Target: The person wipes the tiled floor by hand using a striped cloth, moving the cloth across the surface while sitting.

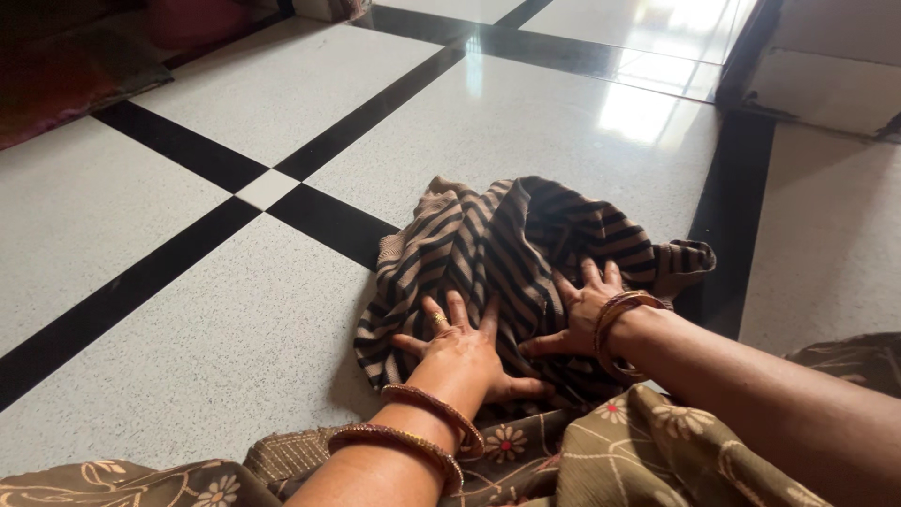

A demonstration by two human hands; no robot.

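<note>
While the tiled floor gives a hard, flat base, the striped cloth lies bunched on it; left hand and right hand press flat, fingers spread, side by side. Likely best smoothed outward from centre, evenly.

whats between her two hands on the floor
In the head view only the striped cloth lies between the left hand and the right hand; both press flat on it, fingers spread, with a bunched fold of it in the gap.
</note>
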